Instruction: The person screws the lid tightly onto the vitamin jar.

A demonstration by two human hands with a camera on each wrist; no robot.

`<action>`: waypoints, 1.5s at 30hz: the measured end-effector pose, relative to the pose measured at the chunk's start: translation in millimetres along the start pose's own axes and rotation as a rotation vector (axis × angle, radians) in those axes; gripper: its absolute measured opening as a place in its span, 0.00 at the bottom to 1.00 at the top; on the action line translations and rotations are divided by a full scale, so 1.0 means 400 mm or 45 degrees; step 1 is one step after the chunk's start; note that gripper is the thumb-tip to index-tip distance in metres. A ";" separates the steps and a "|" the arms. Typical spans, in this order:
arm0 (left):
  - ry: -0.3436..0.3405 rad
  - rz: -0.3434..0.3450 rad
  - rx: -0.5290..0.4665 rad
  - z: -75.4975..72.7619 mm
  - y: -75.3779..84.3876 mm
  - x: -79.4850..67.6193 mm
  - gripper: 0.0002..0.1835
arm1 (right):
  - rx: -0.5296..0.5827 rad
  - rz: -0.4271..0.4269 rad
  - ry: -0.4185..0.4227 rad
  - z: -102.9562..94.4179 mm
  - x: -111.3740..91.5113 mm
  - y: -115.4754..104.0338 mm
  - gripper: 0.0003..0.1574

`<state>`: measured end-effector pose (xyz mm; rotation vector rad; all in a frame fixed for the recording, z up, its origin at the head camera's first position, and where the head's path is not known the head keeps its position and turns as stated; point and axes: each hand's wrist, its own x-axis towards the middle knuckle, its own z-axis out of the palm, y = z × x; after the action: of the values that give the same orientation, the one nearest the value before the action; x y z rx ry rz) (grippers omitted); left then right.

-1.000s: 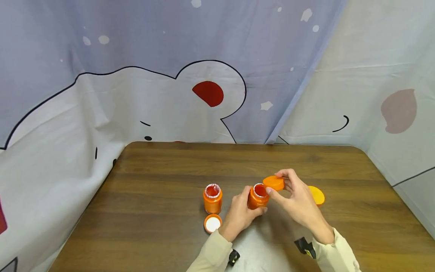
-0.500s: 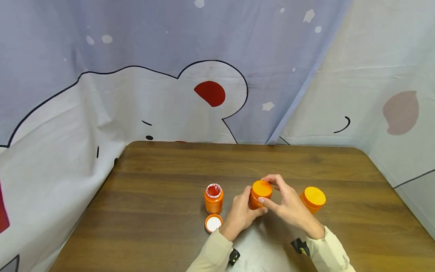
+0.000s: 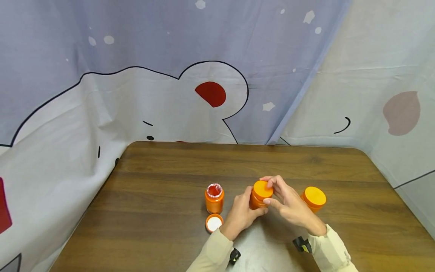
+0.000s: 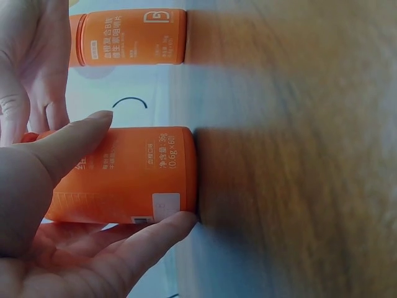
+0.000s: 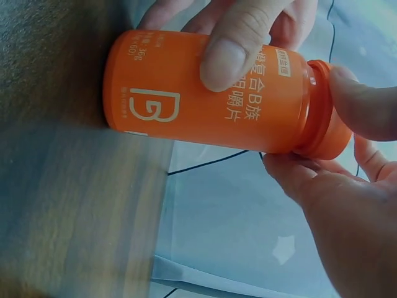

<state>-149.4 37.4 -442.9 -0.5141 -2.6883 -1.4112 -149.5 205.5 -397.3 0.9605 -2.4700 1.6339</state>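
An orange pill bottle (image 3: 257, 203) stands on the table between my hands. My left hand (image 3: 240, 214) grips its body, thumb on one side and fingers on the other, as the left wrist view shows on the printed bottle (image 4: 130, 177). Its orange lid (image 3: 262, 189) sits over the mouth, and my right hand (image 3: 291, 207) holds that lid between thumb and fingers. In the right wrist view, part of the neck shows between the lid (image 5: 339, 135) and the bottle's shoulder.
Left of my hands stands an open orange bottle (image 3: 214, 204) with torn foil round its mouth. A loose lid (image 3: 214, 223) lies white side up in front of it. A capped orange bottle (image 3: 314, 197) stands on the right of the wooden table (image 3: 163, 177), beyond my right wrist.
My right hand has brought the lid left and down from beside the mouth onto the bottle. Since then its fingers have shifted slightly round the lid. The left hand keeps its grip.
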 end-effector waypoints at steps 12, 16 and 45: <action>-0.010 -0.018 0.026 -0.001 0.000 0.000 0.29 | -0.271 -0.013 0.085 0.007 0.003 0.001 0.25; -0.005 -0.014 0.036 -0.002 -0.001 -0.001 0.29 | -0.381 -0.004 0.139 0.009 0.002 0.001 0.27; -0.020 -0.005 -0.015 -0.008 -0.001 0.002 0.28 | -0.356 0.074 0.094 0.006 0.000 -0.018 0.32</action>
<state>-150.6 34.8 -441.1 -0.5234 -2.6955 -1.4310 -145.3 201.6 -392.4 0.7844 -2.6051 1.2645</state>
